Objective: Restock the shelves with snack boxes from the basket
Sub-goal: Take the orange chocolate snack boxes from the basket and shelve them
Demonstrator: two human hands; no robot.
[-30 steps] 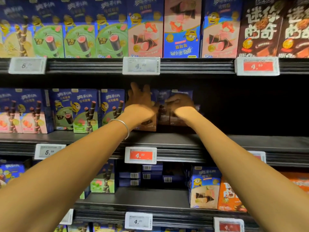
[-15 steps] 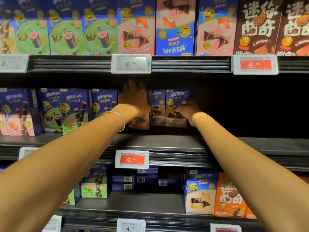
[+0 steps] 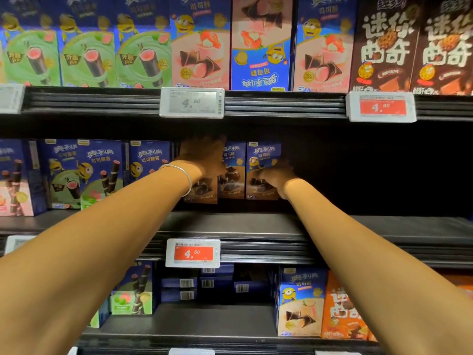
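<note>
Three brown boxes (image 3: 231, 175) are stood on the middle shelf (image 3: 256, 224), steadied by the spread left hand (image 3: 204, 160), the right hand (image 3: 276, 175) with grip unclear, and space at three o'clock is left unfilled.

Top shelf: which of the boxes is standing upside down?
The blue-fronted box flanked by a pink strawberry box on its left and another on its right: its lettering sits inverted at the bottom, theirs upright at the top.

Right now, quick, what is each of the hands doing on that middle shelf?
Left hand: open, fingers straight, pressing the leftmost brown box.
Right hand: closed, fingers curled round the rightmost brown box.
</note>
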